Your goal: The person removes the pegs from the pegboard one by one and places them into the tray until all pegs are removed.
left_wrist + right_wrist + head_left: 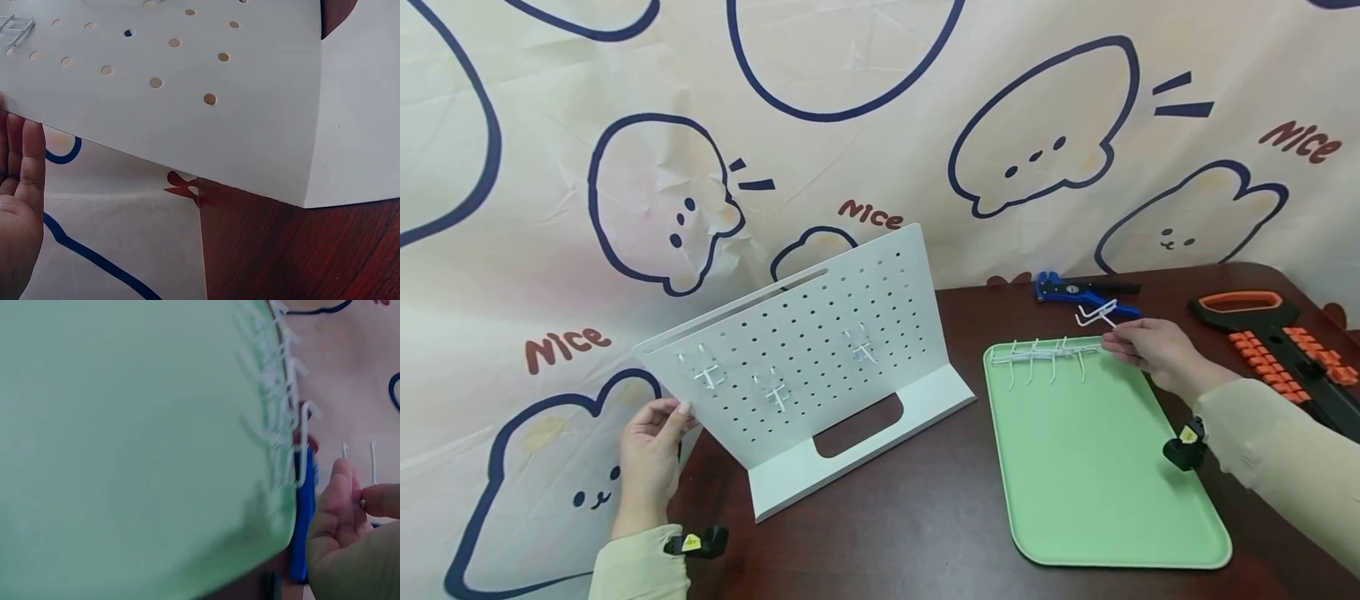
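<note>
Head | right hand (1153, 354) | white hook (1101, 312) | prongs leftward, long axis slanting

A cream cloth (857, 162) hung behind the desk (895, 542) along its far edge and beside its left edge, creased in places, printed with navy cartoon outlines, small faces and the reddish-brown word "Nice". The desk was dark reddish brown, its far right corner rounded. A blue-and-black plier-type tool (1060, 291) lay near the far edge. Near the right edge lay a black rack (1294, 357) with an orange-lined handle and rows of orange pieces.
</note>
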{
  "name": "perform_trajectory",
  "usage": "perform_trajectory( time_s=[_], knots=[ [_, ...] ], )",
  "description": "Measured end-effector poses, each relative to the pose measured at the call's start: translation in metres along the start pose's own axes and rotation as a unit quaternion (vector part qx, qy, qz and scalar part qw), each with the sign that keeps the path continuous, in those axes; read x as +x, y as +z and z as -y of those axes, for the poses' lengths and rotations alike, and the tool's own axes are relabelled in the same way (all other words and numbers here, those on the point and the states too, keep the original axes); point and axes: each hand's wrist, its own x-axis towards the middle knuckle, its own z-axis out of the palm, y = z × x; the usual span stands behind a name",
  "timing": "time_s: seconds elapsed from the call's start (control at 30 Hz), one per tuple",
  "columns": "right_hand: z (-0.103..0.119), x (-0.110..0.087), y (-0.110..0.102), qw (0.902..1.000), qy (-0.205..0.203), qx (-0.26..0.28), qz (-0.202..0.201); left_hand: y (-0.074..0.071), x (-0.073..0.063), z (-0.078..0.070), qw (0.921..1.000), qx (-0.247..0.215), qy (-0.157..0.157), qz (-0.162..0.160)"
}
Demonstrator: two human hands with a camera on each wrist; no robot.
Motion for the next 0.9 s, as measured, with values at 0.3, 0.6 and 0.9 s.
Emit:
perform_trajectory(
  time_s=[0.3, 0.6, 0.9],
  knots=[
    [-0.016, 0.001, -0.009, 0.9976, 0.008, -0.068, 0.003, 0.0, 0.002, 0.0, 1.0, 0.0, 0.001, 0.002],
    [-0.019, 0.002, -0.005, 0.9936, 0.036, -0.105, 0.02, 0.0, 0.001, 0.001, 0.9999, 0.011, -0.003, 0.0],
    [-0.017, -0.001, 0.001, 0.991, 0.061, -0.106, 0.056, 0.0, 0.002, 0.0, 0.9999, 0.01, -0.006, 0.0]
  ],
)
